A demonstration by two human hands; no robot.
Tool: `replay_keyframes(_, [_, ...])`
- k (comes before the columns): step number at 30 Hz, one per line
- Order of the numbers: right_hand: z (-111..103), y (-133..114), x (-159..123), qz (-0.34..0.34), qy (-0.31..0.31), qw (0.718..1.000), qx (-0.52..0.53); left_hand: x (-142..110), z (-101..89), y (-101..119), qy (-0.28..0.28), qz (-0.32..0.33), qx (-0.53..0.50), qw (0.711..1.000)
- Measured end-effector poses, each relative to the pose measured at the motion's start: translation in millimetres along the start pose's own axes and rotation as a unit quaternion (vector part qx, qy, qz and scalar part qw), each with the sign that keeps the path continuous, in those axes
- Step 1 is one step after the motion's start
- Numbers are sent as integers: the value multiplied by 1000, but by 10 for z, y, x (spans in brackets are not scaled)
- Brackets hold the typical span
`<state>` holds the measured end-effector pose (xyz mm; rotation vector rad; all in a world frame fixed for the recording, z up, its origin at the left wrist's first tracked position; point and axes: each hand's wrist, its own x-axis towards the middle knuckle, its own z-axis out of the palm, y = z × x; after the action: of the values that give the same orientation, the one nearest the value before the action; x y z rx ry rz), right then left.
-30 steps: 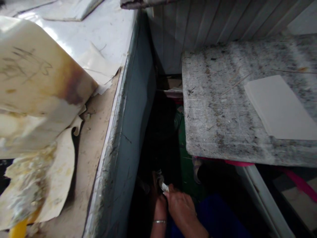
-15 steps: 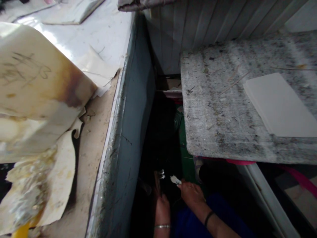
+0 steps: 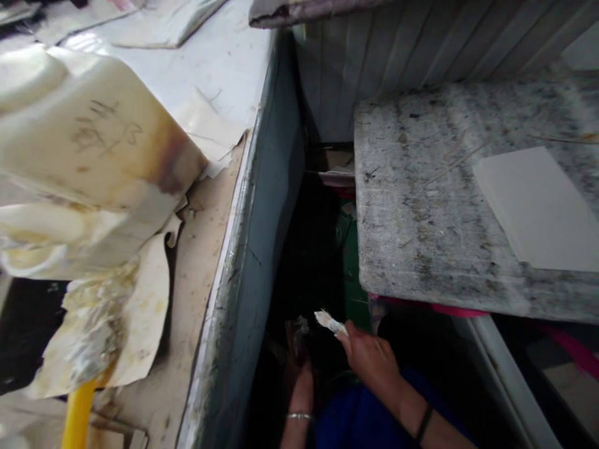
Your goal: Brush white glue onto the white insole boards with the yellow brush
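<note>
My right hand (image 3: 372, 355) is closed on one end of a small whitish piece with a ragged tip (image 3: 329, 322), which points up and left. Its exact kind I cannot make out. Low in the dark gap, my left hand (image 3: 301, 377) is closed around a thin brownish flat piece (image 3: 291, 340). A pale crumpled bit (image 3: 301, 324) shows at that piece's upper end. Shadow hides most of the left fingers. The two held pieces are apart, both above the blue cloth on my lap (image 3: 349, 415).
On the left bench (image 3: 213, 212) lie a stained plastic container (image 3: 116, 134) and a yellow handle (image 3: 78, 411) under a whitish crusted mass (image 3: 96, 333). To the right, a dirty grey tabletop (image 3: 397, 237) bears a pale flat stack (image 3: 538, 212). Between them runs a narrow dark gap.
The view has shifted, so the bench and tabletop appear farther right. My right hand has lifted the whitish piece slightly. My left hand has turned, and its piece sits deeper in shadow.
</note>
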<state>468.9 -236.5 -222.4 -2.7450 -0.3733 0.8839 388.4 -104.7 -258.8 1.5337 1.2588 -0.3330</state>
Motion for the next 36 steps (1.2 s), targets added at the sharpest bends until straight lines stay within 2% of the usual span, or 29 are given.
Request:
replay_keyframes(4, [-148, 112, -172, -28, -4, 993, 117, -126, -30, 148, -19, -100, -96, 990])
replay_keyframes(9, [-325, 177, -373, -97, 52, 962, 248, -392, -144, 390, -114, -132, -177, 969])
replay_keyframes(13, [-448, 173, -496, -108, 83, 955, 265, -588, -224, 491, -158, -93, -235, 955])
replay_keyframes(18, [-547, 139, -648, -128, 135, 943, 277, -786, -269, 522, -152, -15, -274, 949])
replay_keyframes(22, [-535, 16, -744, -87, 87, 936, 329, -931, -279, 540, -140, 11, -282, 949])
replay_keyframes(24, [-473, -77, -778, -62, 47, 919, 387, -999, -259, 549, -135, 10, -292, 947])
replay_keyframes(27, [-355, -211, -838, -64, 15, 869, 491, -1079, -201, 537, -131, 2, -320, 938])
replay_keyframes(33, [-259, -311, -1028, -75, 13, 785, 615, -1155, -166, 469, -146, 27, -304, 941])
replay_keyframes(35, [-255, -301, -1065, -84, 32, 781, 618, -1200, -214, 481, -149, 48, -270, 950])
replay_keyframes(36, [-255, -289, -1075, -83, 53, 793, 601, -1233, -249, 496, -144, 59, -254, 955])
